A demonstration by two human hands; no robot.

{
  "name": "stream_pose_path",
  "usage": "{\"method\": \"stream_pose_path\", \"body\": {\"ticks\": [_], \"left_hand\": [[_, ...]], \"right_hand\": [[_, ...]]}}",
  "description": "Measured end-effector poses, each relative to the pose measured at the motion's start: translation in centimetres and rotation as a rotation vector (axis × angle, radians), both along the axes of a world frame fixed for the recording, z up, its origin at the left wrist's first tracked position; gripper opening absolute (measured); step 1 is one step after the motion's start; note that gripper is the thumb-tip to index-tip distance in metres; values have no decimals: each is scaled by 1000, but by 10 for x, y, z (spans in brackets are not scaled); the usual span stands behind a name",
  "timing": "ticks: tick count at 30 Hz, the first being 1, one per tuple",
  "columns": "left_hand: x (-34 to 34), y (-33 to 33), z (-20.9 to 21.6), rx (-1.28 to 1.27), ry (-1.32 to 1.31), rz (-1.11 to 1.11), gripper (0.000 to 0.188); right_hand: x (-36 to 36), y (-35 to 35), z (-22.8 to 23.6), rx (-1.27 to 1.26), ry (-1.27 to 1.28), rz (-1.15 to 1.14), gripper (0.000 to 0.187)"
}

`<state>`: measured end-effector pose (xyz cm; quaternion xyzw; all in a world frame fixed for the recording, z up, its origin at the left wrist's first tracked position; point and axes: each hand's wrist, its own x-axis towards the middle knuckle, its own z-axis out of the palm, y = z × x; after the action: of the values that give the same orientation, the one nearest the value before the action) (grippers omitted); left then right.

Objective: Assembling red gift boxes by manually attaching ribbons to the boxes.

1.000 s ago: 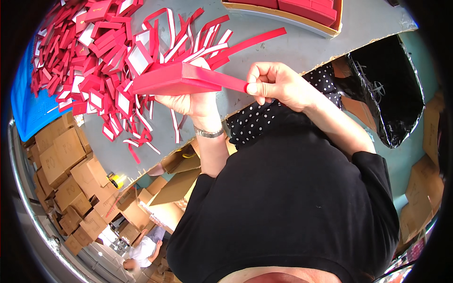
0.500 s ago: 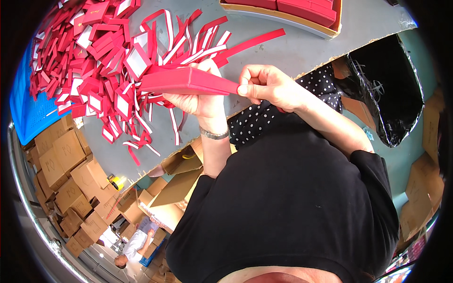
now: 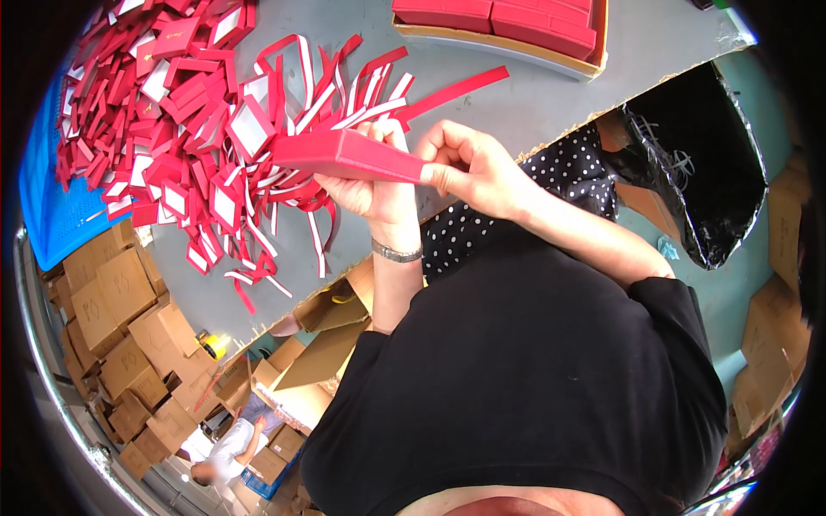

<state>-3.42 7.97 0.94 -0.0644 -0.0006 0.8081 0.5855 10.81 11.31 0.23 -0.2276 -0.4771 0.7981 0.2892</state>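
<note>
Red box (image 3: 314,153) held across both hands

At the far left, a blue crate (image 3: 39,193) stands beside a heap of small red-and-white boxes (image 3: 185,99). Brown cartons (image 3: 125,288) below carry dark printed marks, too small and bent to read. One box in the heap (image 3: 176,36) bears a line of gold lettering, which is blurred. Red and white ribbons (image 3: 303,73) trail from the heap over the grey table (image 3: 202,292). The left hand (image 3: 379,202) grips the red box from beneath, thumb along the near lower side and fingers curled up at the far side, so the box lies across that grip, tilted, above the table. The visible faces of the box show no writing that can be read. At its right end, the right hand (image 3: 486,176) pinches the tip between thumb and forefinger (whether ribbon is caught there too, I cannot tell). Further right, an open tray (image 3: 499,49) holds larger red boxes (image 3: 542,26), and a black bag (image 3: 718,163) gapes beside the table edge
</note>
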Motion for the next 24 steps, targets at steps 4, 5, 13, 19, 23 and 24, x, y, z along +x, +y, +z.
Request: {"method": "stream_pose_path", "body": {"ticks": [4,5,13,19,23,24], "left_hand": [[11,7,-2,64,-44,77,21],[16,10,-1,111,-78,37,17],[2,-7,4,-485,1551,651,51],[5,-15,35,-24,2342,148,22],[5,-33,23,-194,2186,279,18],[5,-38,22,-227,1989,313,16]], "right_hand": [[6,7,16,122,3,25,26],[7,10,17,271,28,69,20],[32,35,64,1063,-431,-87,10],[39,28,59,1088,-472,21,14],[59,30,73,932,-636,23,30],[66,32,75,934,-694,-17,34]]}}
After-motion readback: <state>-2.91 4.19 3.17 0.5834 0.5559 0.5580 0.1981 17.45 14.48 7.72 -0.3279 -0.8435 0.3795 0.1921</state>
